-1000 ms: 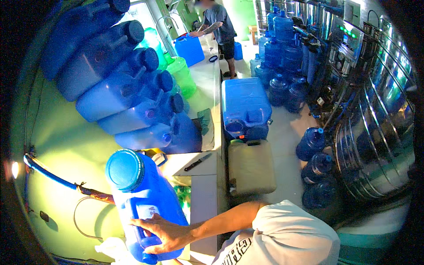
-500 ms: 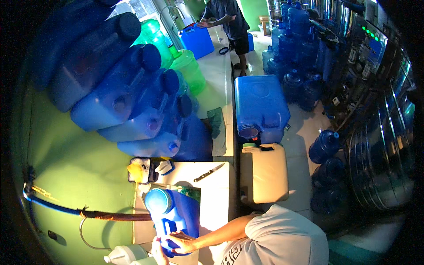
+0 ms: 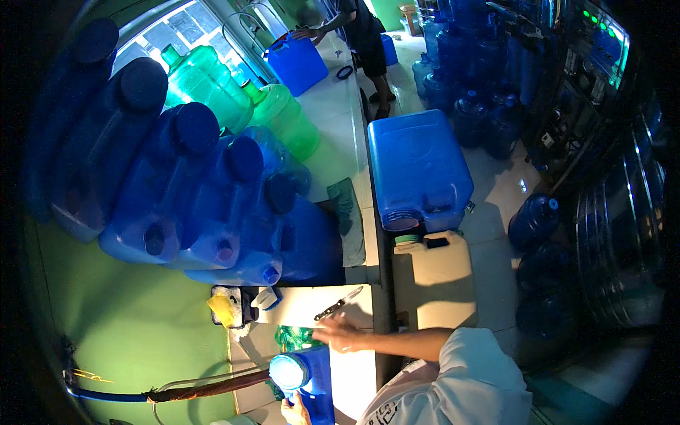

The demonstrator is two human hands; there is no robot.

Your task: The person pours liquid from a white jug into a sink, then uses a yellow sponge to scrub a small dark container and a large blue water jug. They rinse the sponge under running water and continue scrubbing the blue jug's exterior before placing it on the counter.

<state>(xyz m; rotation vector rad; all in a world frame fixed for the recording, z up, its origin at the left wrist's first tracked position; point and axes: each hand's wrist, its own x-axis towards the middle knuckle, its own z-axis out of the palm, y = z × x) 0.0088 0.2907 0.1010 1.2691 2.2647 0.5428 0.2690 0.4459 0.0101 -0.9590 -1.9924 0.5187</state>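
At the lower edge my left hand (image 3: pixel 295 411) grips a blue plastic jug (image 3: pixel 320 382), its thumb just under the wide pale-blue cap (image 3: pixel 289 372). My right hand (image 3: pixel 341 335), smeared by motion, reaches across the counter beside the black handle of a knife (image 3: pixel 338 303). Its fingers are too blurred to tell whether they touch the knife. Green, shiny material (image 3: pixel 294 338) lies between the jug and the counter slab. A yellow cloth or sponge (image 3: pixel 221 309) rests in a dark tray (image 3: pixel 244 304), with a white-and-blue brush-like item (image 3: pixel 266 299) alongside.
Large blue jugs (image 3: pixel 234 212) lean in a row along the left wall. A blue container (image 3: pixel 421 166) and a cream jerrycan (image 3: pixel 435 276) stand right of the counter. A hose (image 3: pixel 205 391) crosses at lower left. At the back, another person (image 3: pixel 365 42) touches a blue container (image 3: pixel 296 65).
My right hand has left the blue jug and moved up toward the knife. My left hand now holds the jug near its cap. The view has shifted.
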